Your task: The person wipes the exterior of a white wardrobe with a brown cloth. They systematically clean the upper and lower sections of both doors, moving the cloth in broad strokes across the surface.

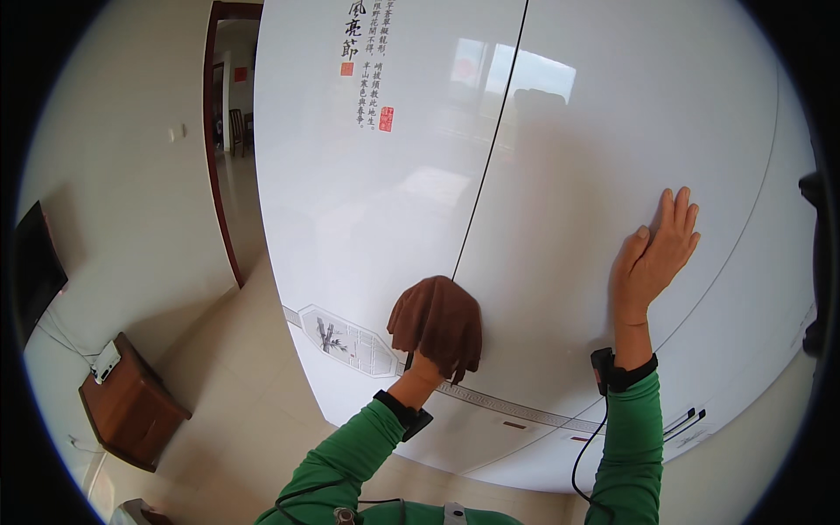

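Note:
A brown cloth is draped over my left hand and lies against the glossy white wardrobe door, by the dark gap between two doors. The cloth hides the fingers of that hand; only its back edge and wrist show. Higher up and to the right, my right hand is open, its palm toward the neighbouring white door and its fingers stretched upward. Nothing is in it. Each wrist wears a black strap with a small device.
A patterned band with small handles crosses the wardrobe's lower part. To the left stand a brown wooden cabinet with a white box on it, a wall-mounted screen and a doorway. Black cables hang along my arms.

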`<state>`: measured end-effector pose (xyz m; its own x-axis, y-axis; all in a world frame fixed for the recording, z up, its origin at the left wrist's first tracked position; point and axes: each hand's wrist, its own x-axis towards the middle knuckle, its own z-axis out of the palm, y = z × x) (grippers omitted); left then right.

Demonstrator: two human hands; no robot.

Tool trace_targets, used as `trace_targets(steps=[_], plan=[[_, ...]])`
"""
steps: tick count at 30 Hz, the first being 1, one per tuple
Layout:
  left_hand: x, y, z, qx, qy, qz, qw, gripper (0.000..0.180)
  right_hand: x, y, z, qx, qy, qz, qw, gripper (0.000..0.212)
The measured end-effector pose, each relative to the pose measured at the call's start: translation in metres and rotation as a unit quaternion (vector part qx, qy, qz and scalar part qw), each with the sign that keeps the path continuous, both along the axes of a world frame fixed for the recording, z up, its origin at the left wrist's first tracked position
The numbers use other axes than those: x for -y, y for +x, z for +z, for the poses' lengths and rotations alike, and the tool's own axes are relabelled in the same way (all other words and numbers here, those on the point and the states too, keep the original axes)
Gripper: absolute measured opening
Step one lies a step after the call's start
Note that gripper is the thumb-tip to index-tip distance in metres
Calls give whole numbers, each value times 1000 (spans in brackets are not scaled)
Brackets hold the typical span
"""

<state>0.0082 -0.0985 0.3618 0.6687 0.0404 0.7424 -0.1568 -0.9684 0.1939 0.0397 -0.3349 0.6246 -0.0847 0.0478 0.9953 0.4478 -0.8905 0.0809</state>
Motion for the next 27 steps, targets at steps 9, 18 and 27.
trace_targets(steps=[9,18,27], plan=[[5,19,164,266,-67,-88,957,74,3,2,-2,18,-4,-7,1000,52],[10,26,386,306,-37,-78,948,26,7,3,-4,27,-10,18,999,51],[37,-25,103,23,184,-70,980,52,9,2,-4,34,-9,65,997,53]])
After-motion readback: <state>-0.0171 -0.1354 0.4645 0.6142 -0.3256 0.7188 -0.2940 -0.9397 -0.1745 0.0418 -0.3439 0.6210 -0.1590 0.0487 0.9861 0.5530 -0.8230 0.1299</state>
